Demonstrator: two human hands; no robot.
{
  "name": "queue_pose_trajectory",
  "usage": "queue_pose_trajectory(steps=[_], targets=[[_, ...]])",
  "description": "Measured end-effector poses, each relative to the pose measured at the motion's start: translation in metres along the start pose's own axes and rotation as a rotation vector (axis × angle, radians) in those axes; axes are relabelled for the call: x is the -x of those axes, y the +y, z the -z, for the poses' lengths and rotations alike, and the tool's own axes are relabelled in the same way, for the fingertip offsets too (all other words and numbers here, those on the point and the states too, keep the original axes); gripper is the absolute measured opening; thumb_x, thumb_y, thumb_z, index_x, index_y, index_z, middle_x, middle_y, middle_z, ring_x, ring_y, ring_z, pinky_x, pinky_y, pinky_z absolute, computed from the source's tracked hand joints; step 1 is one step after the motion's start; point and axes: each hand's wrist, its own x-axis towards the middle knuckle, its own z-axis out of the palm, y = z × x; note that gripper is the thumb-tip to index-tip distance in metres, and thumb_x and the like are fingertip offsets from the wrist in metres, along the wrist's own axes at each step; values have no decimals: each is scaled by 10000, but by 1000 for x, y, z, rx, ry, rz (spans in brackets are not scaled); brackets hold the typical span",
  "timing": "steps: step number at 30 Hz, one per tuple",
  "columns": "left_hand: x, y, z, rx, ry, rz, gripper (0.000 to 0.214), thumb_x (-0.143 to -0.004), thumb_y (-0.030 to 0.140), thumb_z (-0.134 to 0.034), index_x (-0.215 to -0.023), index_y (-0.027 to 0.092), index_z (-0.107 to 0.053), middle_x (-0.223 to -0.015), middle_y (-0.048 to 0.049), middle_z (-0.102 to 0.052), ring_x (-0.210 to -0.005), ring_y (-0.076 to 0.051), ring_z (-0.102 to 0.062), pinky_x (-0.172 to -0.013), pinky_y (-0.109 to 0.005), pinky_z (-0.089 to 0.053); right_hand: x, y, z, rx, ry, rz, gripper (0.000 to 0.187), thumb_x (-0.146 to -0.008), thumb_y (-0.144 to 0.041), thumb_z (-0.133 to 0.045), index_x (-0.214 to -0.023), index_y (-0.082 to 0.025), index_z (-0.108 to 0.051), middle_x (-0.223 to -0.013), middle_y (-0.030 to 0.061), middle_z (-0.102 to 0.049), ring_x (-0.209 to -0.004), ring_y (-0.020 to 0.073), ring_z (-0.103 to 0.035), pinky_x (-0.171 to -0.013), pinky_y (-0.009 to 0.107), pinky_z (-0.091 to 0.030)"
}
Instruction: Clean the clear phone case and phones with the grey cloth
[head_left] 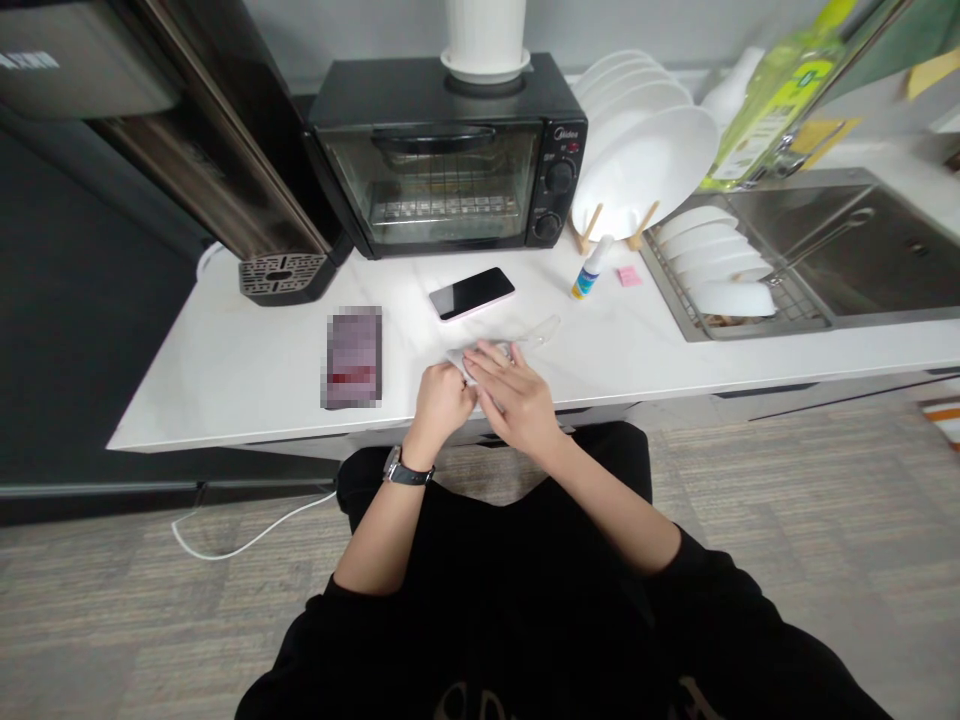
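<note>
My left hand (442, 402), with a watch (409, 470) on its wrist, is closed in a fist at the counter's front edge. A whitish, partly see-through thing (456, 358) shows at its knuckles; its kind is hard to tell. My right hand (519, 402) lies over it with fingers stretched out, its fingertips close to the left hand. Beyond the right fingers, a clear, rounded strip (543, 332) pokes out over the counter; whether it belongs to the same thing is hidden. Behind the hands lies a phone (472, 294) with a dark screen.
On the white counter (247, 370) are a blurred-out purple item (352, 360), a small spray bottle (591, 268) and a pink note (629, 275). A toaster oven (442, 190), white plates (645, 160) on a rack and a drinks machine (225, 150) stand behind. The sink (885, 240) is right.
</note>
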Motion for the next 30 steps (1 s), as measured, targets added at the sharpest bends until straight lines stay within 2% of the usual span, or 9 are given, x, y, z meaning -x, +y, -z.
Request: queue_pose_trajectory(steps=[2, 5, 9, 11, 16, 21, 23, 27, 30], targets=[[0, -2, -1, -33, -7, -14, 185, -839, 85, -608, -735, 171, -734, -758, -108, -787, -730, -265, -755, -696, -331, -520, 2, -4, -2, -9, -26, 18, 455, -1080, -188, -454, -1477, -240, -669, -1475, 64, -725, -1512, 240, -578, -1356, 568, -371], [1, 1, 2, 28, -1, -20, 227, -943, 151, -586, -816, 165, -773, -781, -104, -802, -739, -257, -764, -713, -328, -532, 2, 10, 5, -2, 6, -13, 443, -1076, -193, -468, -1459, -256, -682, -1464, 56, -734, -1502, 247, -588, -1362, 601, -343], [3, 6, 7, 234, -6, -50, 338, -1079, 262, -520, -1271, 240, -798, -1191, -53, -847, -1011, -227, -813, -887, -303, -578, -1, 45, 26, 32, 130, -148, 423, -1075, -206, -474, -1426, -278, -698, -1455, 47, -743, -1512, 261, -579, -1349, 668, -327], [4, 7, 8, 269, -7, -46, 367, -1085, 260, -522, -1353, 279, -772, -1301, -17, -814, -1085, -219, -808, -950, -299, -580, -2, 58, 32, 46, 178, -186, 412, -1073, -202, -477, -1405, -270, -711, -1456, 56, -743, -1521, 272, -569, -1340, 684, -331], [3, 9, 7, 257, 9, -41, 347, -1088, 272, -525, -1319, 279, -784, -1267, -23, -826, -1060, -222, -814, -919, -301, -584, 0, 47, 26, 19, 174, -174, 437, -1079, -188, -459, -1451, -259, -678, -1509, 86, -704, -1563, 283, -512, -1340, 697, -321], [1, 4, 3, 44, -13, 14, 197, -932, 137, -615, -835, 168, -784, -806, -100, -818, -736, -250, -772, -711, -318, -537, 5, -1, 2, -29, 70, -35, 442, -1083, -174, -475, -1485, -221, -652, -1480, 90, -722, -1534, 254, -552, -1350, 612, -368], [0, 1, 1, -1, -19, -5, 171, -844, 74, -621, -772, 163, -748, -780, -115, -798, -726, -264, -759, -696, -327, -525, 6, -12, -2, -23, 30, -6, 449, -1083, -172, -474, -1492, -233, -649, -1476, 76, -723, -1519, 245, -568, -1351, 594, -377], [1, -1, 1, 15, -13, -17, 204, -894, 112, -611, -753, 171, -745, -762, -103, -793, -721, -253, -754, -699, -321, -520, 6, 0, 4, 20, 30, 23, 447, -1080, -170, -476, -1482, -244, -657, -1463, 62, -732, -1494, 241, -594, -1356, 593, -368], [3, 2, 4, 151, -4, -38, 273, -1047, 245, -558, -1041, 209, -829, -993, -72, -858, -822, -218, -790, -785, -297, -553, 4, 28, 19, 65, 111, -23, 437, -1076, -171, -476, -1465, -235, -664, -1462, 69, -735, -1489, 251, -602, -1350, 627, -362]])
